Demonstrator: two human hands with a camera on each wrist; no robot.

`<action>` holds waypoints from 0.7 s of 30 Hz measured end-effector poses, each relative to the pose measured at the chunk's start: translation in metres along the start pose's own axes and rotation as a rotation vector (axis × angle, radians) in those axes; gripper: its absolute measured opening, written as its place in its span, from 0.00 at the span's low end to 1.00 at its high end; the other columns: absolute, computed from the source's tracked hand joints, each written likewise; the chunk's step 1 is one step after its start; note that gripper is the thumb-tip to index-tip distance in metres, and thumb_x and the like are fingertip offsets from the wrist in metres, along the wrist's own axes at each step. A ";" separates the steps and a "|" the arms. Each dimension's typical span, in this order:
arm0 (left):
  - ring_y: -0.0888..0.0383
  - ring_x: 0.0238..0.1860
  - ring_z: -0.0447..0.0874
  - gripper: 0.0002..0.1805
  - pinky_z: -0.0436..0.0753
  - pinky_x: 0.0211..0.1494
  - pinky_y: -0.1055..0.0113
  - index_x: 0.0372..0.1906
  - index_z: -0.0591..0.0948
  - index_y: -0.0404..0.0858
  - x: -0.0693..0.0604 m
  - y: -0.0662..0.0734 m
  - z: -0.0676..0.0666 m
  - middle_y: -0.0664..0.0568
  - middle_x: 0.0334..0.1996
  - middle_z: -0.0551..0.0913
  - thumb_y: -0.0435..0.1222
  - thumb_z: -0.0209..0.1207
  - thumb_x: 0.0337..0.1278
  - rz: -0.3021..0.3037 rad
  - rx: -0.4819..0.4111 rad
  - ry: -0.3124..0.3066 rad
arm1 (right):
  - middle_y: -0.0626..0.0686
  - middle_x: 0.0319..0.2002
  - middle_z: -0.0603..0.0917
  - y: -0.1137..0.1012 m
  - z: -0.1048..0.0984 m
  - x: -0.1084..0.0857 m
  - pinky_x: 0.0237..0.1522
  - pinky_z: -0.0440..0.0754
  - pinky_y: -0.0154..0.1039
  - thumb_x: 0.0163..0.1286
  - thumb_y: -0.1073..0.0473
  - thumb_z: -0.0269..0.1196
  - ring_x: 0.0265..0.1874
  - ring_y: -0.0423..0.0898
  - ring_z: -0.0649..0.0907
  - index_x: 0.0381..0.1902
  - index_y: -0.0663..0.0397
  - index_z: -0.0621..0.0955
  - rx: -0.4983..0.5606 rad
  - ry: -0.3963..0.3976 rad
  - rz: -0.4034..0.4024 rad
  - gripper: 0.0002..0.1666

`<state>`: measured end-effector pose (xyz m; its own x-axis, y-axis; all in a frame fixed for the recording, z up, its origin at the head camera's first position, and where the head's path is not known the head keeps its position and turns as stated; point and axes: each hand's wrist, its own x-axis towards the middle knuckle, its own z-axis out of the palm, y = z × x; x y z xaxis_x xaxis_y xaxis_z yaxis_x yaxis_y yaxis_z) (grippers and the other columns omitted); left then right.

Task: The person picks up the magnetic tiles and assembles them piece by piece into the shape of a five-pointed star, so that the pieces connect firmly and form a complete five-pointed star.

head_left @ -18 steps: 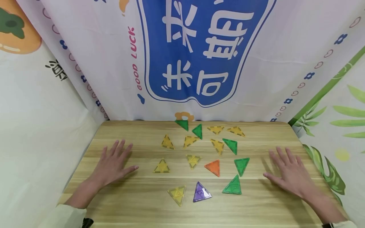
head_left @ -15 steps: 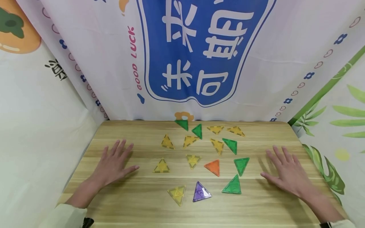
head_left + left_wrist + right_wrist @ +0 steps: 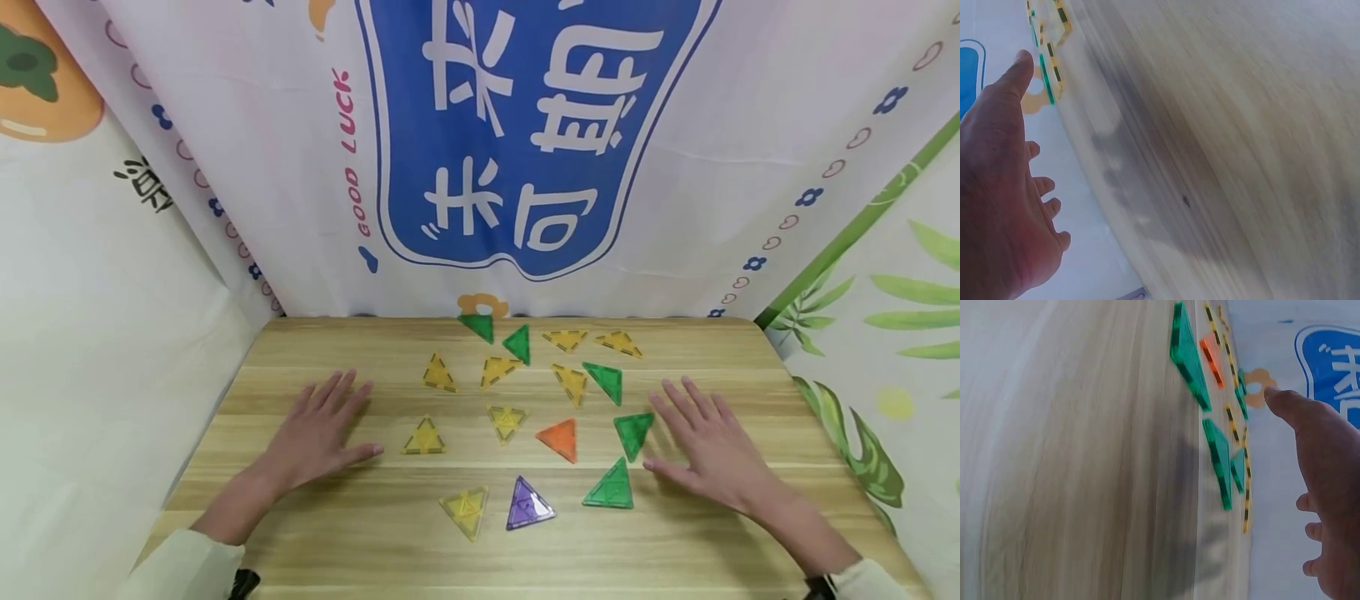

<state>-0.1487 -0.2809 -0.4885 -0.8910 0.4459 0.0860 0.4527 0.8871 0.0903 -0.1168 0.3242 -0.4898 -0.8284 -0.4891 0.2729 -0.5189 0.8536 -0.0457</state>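
As your right hand slides inward from the right edge of the desk, its spread fingers come just beside the green triangle right of centre, gripping nothing. Your left hand drifts in from the left edge too, fingers spread and empty. The other tiles lie unmoved, scattered back toward the far edge; reach looks easier, nothing's picked up yet.

Pale cream sleeves show a black band at each cuff.
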 end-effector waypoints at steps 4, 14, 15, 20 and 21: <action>0.34 0.82 0.54 0.56 0.54 0.81 0.32 0.83 0.63 0.36 0.006 0.007 0.002 0.34 0.82 0.57 0.70 0.61 0.63 0.037 -0.014 -0.013 | 0.65 0.80 0.64 -0.015 0.002 0.009 0.83 0.44 0.61 0.67 0.27 0.66 0.78 0.70 0.63 0.81 0.56 0.67 0.012 -0.003 -0.047 0.57; 0.36 0.81 0.60 0.57 0.58 0.81 0.36 0.80 0.66 0.35 0.020 0.021 0.005 0.36 0.82 0.59 0.69 0.67 0.57 0.135 -0.117 -0.034 | 0.63 0.76 0.71 -0.060 0.013 0.034 0.82 0.52 0.59 0.70 0.23 0.61 0.75 0.67 0.70 0.77 0.60 0.71 0.082 0.018 -0.210 0.56; 0.37 0.81 0.59 0.57 0.58 0.81 0.37 0.80 0.67 0.36 0.021 0.023 0.006 0.37 0.82 0.59 0.69 0.68 0.56 0.141 -0.132 -0.039 | 0.63 0.76 0.72 -0.065 0.015 0.036 0.80 0.57 0.63 0.70 0.23 0.61 0.75 0.66 0.70 0.77 0.60 0.71 0.098 0.018 -0.224 0.56; 0.37 0.80 0.61 0.58 0.60 0.80 0.36 0.80 0.68 0.37 0.029 0.029 0.010 0.39 0.82 0.60 0.65 0.74 0.50 0.162 -0.199 -0.061 | 0.62 0.75 0.73 -0.090 0.022 0.043 0.73 0.69 0.66 0.70 0.25 0.63 0.74 0.64 0.72 0.78 0.60 0.69 0.166 -0.017 -0.280 0.56; 0.37 0.79 0.62 0.58 0.61 0.80 0.36 0.80 0.68 0.37 0.030 0.030 0.011 0.39 0.82 0.62 0.65 0.75 0.50 0.166 -0.208 -0.066 | 0.62 0.75 0.73 -0.094 0.024 0.045 0.73 0.69 0.65 0.70 0.25 0.63 0.74 0.63 0.72 0.79 0.60 0.69 0.177 -0.030 -0.286 0.56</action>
<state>-0.1624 -0.2394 -0.4938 -0.8015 0.5956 0.0526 0.5840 0.7610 0.2825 -0.1099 0.2175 -0.4962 -0.6484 -0.7115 0.2708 -0.7577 0.6377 -0.1385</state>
